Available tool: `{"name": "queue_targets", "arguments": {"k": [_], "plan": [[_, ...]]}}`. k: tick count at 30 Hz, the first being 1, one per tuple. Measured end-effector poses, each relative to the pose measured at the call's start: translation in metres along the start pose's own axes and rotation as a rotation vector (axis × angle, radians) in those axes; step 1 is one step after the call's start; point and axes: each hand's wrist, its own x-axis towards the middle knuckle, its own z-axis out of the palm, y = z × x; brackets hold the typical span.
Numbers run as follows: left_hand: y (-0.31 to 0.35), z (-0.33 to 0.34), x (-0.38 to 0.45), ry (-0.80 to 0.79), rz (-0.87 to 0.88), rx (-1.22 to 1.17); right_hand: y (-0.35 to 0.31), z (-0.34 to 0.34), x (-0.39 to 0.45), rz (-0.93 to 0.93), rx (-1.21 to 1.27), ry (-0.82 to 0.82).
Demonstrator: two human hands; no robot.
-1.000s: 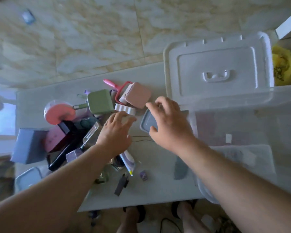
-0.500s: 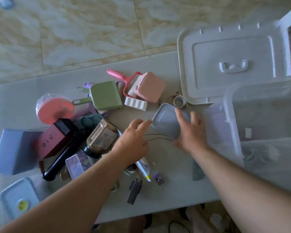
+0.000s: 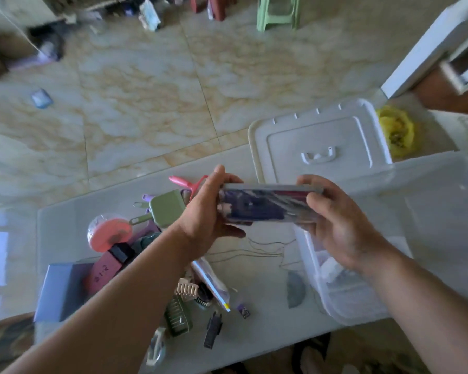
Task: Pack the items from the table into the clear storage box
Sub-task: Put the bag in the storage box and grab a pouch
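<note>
Small clear container (image 3: 268,205) now lifted off the table (image 3: 257,327), held in the air between both hands; 0.5 s ago it still lay flat on the table with only the right hand (image 3: 338,222) at it. Left hand (image 3: 210,214) has left the item pile and grips the container's left end, right hand grips the right end. Container turned on its side, sitting just left of the clear storage box (image 3: 430,211)

Your storage box (image 3: 430,211) sits at the right end of the tabletop (image 3: 260,271) with its lid (image 3: 319,147) lying behind it, the loose items (image 3: 146,238) are heaped to the left, and a stool (image 3: 277,12) stands on the floor (image 3: 146,90) beyond.
</note>
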Motion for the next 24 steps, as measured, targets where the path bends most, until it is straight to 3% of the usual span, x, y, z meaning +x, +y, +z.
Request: {"name": "queue_targets", "arguments": {"k": [3,8,11,14,16,20,24], "plan": [[0.018,0.050,0.007,-0.051,-0.069,0.057,-0.031,-0.033,-0.007,0.026,0.192,0.047],[0.022,0.135,0.027,-0.089,-0.153,-0.044,-0.067,-0.118,-0.038,0.041,-0.173,0.020],[0.007,0.173,0.045,-0.123,-0.141,-0.087,-0.087,-0.169,-0.055,0.002,-0.526,-0.038],[-0.011,0.208,0.063,-0.134,-0.086,0.121,-0.088,-0.206,-0.055,-0.038,-1.060,-0.109],[-0.027,0.225,0.077,-0.110,-0.061,0.249,-0.076,-0.227,-0.047,-0.017,-1.285,-0.170],[-0.064,0.238,0.105,-0.068,-0.068,0.515,-0.031,-0.254,-0.022,-0.016,-1.539,-0.133],[-0.105,0.229,0.127,-0.154,0.059,1.118,0.023,-0.263,0.012,-0.035,-1.487,-0.099]]}}
